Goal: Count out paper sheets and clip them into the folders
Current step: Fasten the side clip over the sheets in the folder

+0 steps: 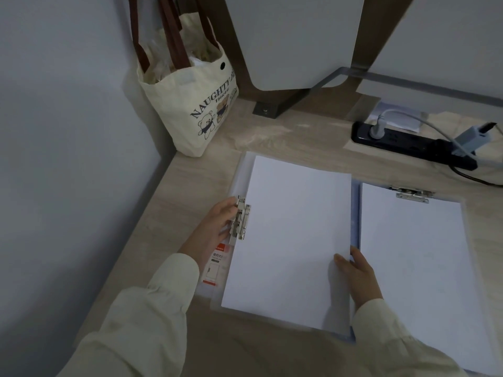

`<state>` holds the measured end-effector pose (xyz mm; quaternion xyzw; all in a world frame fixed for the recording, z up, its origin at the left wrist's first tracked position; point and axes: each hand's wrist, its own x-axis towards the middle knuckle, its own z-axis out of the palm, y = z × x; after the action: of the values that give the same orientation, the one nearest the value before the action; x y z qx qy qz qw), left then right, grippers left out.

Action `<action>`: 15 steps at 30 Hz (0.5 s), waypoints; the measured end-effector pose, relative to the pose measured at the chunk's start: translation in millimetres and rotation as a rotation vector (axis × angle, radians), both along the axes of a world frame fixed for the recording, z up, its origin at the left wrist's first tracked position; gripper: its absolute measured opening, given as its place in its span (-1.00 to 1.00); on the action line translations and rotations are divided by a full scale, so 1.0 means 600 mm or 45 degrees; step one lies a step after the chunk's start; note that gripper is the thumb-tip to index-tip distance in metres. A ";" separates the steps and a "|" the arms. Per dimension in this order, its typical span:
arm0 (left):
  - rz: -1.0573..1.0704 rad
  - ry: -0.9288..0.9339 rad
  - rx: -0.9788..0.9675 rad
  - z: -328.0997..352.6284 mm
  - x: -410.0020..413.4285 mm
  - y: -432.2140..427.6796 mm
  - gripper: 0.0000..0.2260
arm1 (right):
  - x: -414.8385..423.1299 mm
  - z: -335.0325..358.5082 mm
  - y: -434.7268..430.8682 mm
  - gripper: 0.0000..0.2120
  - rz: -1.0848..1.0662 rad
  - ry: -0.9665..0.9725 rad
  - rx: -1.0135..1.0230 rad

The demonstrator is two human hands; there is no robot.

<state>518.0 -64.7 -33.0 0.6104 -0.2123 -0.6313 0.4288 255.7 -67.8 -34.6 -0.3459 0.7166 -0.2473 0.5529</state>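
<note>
A translucent folder [239,172] lies on the desk with a stack of white sheets [291,235] on it. Its metal clip [241,219] sits at the left edge, and my left hand [215,227] grips that clip with curled fingers. My right hand [356,270] pinches the right edge of the sheets, thumb on top. To the right lies a second folder [449,198] with white sheets [419,268] under its own metal clip [412,194] at the top.
A cream tote bag [190,99] stands at the back left against the wall. A black power strip [402,142] with plugs and cables lies at the back right. A dark stand base [272,107] sits behind the folders. The desk's left edge [152,213] runs close by.
</note>
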 end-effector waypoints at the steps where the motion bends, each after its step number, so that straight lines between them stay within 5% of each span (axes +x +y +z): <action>1: 0.018 0.009 0.009 0.001 -0.001 0.002 -0.71 | 0.001 0.001 -0.001 -0.66 -0.008 -0.002 0.005; 10: 0.002 -0.002 0.083 -0.003 -0.004 0.030 -0.80 | -0.001 -0.001 0.005 -0.84 0.029 0.021 0.021; 15: -0.063 -0.076 0.185 0.003 0.000 0.031 -0.69 | -0.004 -0.004 0.009 -0.70 0.031 0.022 0.051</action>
<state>518.1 -45.9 -31.0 0.6529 -0.1936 -0.6372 0.3610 253.1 -62.6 -36.9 -0.3455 0.7220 -0.2232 0.5564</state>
